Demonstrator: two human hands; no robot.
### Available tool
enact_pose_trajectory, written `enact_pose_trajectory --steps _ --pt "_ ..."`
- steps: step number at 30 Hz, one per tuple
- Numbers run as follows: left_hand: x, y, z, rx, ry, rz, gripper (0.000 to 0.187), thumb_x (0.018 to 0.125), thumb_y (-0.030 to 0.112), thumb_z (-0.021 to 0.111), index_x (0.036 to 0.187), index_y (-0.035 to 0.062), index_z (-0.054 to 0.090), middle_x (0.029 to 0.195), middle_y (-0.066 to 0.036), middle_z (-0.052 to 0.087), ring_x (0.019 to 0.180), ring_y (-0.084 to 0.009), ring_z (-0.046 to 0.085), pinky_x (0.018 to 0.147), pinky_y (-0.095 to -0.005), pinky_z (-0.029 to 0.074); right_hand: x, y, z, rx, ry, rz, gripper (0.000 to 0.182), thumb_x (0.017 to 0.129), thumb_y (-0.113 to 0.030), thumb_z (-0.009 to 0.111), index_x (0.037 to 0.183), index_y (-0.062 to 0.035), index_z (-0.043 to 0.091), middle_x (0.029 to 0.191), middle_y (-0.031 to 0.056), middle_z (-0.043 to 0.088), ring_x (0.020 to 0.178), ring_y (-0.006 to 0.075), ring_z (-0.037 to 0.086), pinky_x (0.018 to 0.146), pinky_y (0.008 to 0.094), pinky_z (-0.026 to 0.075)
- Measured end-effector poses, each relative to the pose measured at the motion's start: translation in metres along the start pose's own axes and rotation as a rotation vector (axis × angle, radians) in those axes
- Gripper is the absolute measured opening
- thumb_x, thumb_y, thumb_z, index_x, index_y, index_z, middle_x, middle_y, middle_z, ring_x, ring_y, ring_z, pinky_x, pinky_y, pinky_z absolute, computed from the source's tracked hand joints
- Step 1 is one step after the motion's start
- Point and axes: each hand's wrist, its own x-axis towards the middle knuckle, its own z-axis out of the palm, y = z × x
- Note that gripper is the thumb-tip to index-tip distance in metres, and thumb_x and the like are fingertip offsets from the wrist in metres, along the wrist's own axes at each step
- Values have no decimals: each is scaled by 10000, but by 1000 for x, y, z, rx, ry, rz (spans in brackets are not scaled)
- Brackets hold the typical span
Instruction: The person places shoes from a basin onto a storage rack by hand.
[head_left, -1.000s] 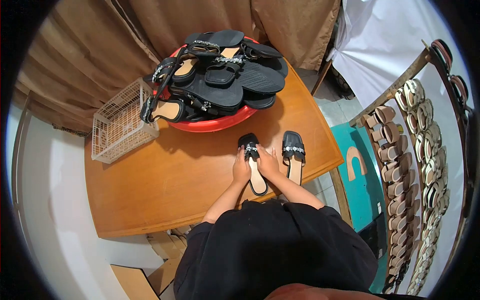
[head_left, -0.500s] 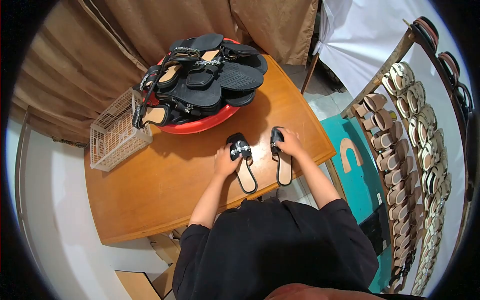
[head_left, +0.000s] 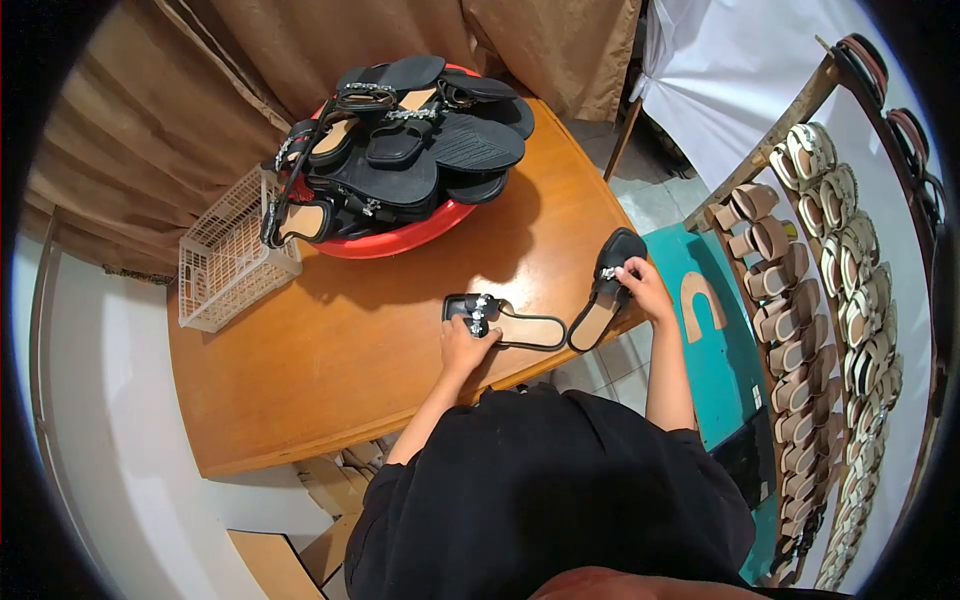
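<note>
A black sandal [head_left: 532,330] with a beige insole and a jewelled strap lies nearly sideways at the front of the wooden table [head_left: 330,390], toe to the left. My left hand [head_left: 466,346] is closed round its strap end from the near side. The matching sandal [head_left: 596,318] slants near the table's right edge, toe pointing away and to the right. Around its strapped front part, my right hand [head_left: 648,288] grips from the right side. The heels of both sandals come close together between my hands.
Behind them stands a red basin [head_left: 400,240] heaped with black sandals [head_left: 470,150]. A white plastic basket [head_left: 225,260] sits at the table's left. On the right are a teal board [head_left: 715,370] with a U-shaped beige piece [head_left: 695,300], and racks of beige and white sandals [head_left: 800,385].
Both sandals have turned from nearly parallel to splayed: the left one's toe swung left, the right one's toe swung right. My right hand moved right and my left hand slightly nearer.
</note>
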Motion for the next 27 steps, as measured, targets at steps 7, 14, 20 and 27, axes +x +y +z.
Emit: enact_pose_trajectory --steps 7,14,20,27 --pt "-5 1 -4 -13 -67 -27 719 635 516 714 996 -60 480 1004 -227 517 958 -370 538 807 -422 445 -26 2 -11 421 337 203 148 853 -208 603 783 -84 562 722 -18 539 677 67 479 584 220 364" --pt "-7 3 -10 2 -93 -15 699 646 522 703 967 -62 493 978 -220 529 930 -367 553 787 -422 455 -31 15 45 633 386 344 170 874 -229 580 764 -99 574 709 -27 573 634 72 524 595 227 410" --pt "-9 -3 -8 -26 -88 33 688 652 519 702 961 -59 491 976 -215 525 916 -372 551 784 -419 457 -32 43 93 499 321 381 227 892 -251 553 719 -109 512 681 -24 523 606 78 472 581 245 383" --pt "-33 13 -26 284 93 334 611 673 408 688 1085 -5 509 995 -137 523 909 -294 520 734 -429 436 -45 23 179 405 403 427 293 922 -288 493 790 -27 488 736 37 513 694 114 462 652 275 395"
